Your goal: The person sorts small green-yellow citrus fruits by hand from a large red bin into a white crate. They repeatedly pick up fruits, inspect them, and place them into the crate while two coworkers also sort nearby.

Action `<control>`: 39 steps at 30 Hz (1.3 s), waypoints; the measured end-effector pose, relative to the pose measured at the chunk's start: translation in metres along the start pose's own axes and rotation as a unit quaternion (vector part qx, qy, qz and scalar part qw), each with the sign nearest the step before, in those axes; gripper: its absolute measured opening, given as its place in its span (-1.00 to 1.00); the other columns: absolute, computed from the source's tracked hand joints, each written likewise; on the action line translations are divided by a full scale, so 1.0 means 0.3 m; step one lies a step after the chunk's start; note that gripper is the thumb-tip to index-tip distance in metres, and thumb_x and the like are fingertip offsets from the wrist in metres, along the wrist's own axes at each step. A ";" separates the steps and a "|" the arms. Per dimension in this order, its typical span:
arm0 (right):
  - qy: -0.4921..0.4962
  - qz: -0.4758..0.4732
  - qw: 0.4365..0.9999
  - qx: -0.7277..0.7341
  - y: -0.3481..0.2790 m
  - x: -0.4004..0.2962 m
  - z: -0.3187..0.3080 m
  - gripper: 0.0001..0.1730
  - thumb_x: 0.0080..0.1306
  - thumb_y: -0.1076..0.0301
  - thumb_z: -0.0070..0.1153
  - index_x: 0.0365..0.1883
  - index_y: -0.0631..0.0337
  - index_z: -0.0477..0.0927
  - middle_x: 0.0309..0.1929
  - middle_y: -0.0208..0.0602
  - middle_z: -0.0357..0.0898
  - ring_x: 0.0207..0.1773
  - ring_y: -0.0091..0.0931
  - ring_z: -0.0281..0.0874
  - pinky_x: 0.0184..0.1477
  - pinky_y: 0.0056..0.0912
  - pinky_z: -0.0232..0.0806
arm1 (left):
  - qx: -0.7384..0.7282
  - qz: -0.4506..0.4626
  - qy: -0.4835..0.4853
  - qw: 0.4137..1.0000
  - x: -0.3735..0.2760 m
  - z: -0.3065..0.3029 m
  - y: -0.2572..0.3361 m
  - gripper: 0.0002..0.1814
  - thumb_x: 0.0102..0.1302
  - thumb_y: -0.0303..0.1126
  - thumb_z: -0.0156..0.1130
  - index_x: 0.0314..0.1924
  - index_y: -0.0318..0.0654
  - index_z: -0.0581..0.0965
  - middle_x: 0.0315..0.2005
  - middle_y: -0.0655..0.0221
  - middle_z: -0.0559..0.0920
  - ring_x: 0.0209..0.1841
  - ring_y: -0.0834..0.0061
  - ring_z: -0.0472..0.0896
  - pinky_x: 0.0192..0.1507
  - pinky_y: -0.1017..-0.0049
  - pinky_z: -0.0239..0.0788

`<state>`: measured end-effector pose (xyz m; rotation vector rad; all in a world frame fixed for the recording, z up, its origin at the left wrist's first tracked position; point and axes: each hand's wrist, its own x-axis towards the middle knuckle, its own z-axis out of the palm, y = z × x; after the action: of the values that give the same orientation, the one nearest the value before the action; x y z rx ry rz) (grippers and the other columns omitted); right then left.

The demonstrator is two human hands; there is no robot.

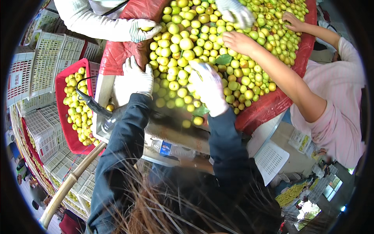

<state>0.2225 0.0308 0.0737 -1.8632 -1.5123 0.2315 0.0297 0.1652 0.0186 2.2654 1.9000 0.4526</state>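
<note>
A large heap of green-yellow jujube-like fruits (181, 61) covers the table, some with brown patches, with a few green leaves (224, 59) among them. My left hand (138, 77), in a white knit glove, lies palm down at the left edge of the heap, beside the red quilted cloth (114, 58); whether anything is under its palm is hidden. Over the front of the heap is my right hand (206, 84), also gloved in white and blurred. Something yellow-green shows at its fingers, but a grip on a fruit cannot be made out.
A red crate of fruit (62, 117) stands left of the white table edge (100, 96). A bamboo pole (70, 184) slants at lower left. Co-workers' gloved hands (144, 29) and bare hands (239, 42) reach over the heap. Stacked white crates (46, 61) stand further left.
</note>
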 end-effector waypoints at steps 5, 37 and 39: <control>0.023 -0.056 0.997 -0.054 0.126 0.364 0.241 -0.75 0.33 0.20 0.09 -0.13 0.10 0.64 -0.22 -0.14 0.64 -0.08 -0.19 0.60 -0.02 -0.12 0.45 | -0.029 0.007 -0.020 0.999 -0.002 -0.009 0.042 -0.21 0.24 -0.11 0.30 0.38 -0.37 0.32 0.34 -0.06 0.35 0.42 -0.06 0.23 0.46 0.08 0.05; -0.044 0.004 0.997 -0.059 0.282 0.492 0.220 -0.68 0.25 0.26 0.08 -0.04 0.10 0.64 0.06 -0.16 0.58 0.11 -0.22 0.56 0.12 -0.10 0.43 | 0.011 0.015 -0.007 1.000 0.002 -0.007 0.026 -0.20 0.25 -0.12 0.31 0.41 -0.31 0.29 0.35 0.05 0.35 0.41 0.12 0.29 0.42 0.19 0.14; -0.106 0.000 0.990 -0.096 0.302 0.550 0.288 -0.62 0.25 0.30 0.08 0.06 0.02 0.62 0.14 -0.21 0.53 0.12 -0.20 0.56 0.14 -0.09 0.42 | 0.018 0.008 -0.012 1.000 0.004 -0.008 0.021 -0.20 0.24 -0.12 0.32 0.40 -0.31 0.30 0.35 0.06 0.36 0.42 0.12 0.29 0.43 0.19 0.12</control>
<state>0.2950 0.2112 0.0022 -2.0422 -1.7287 0.3015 0.0349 0.1651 0.0228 2.2989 1.8957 0.3940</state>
